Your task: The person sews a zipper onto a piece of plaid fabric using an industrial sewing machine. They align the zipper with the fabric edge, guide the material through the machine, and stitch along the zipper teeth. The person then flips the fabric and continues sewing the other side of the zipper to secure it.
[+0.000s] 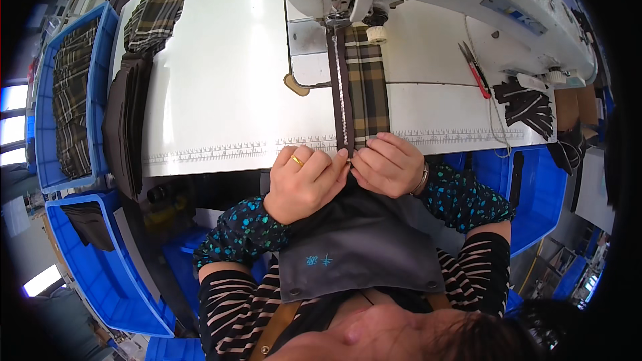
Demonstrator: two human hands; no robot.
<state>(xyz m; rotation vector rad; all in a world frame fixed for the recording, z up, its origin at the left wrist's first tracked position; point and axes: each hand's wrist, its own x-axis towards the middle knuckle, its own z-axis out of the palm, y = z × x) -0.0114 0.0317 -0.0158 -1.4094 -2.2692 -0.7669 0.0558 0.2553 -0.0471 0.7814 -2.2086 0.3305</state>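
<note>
Zipper [344, 103] at my 12 o'clock, along the plaid cloth [371, 87] | left hand [299, 184], right hand [391, 166]: fingertips pinching its 6 o'clock end | I judge it light, limp, stiffer lengthwise; best held by its edges.

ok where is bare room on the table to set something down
Widest: the white tabletop between dark folded pieces and metal plate. Smaller: between plaid strip and red-handled snips. Crowded: right end, with dark zipper strips, and front centre, where left hand and right hand pinch the zipper.
</note>
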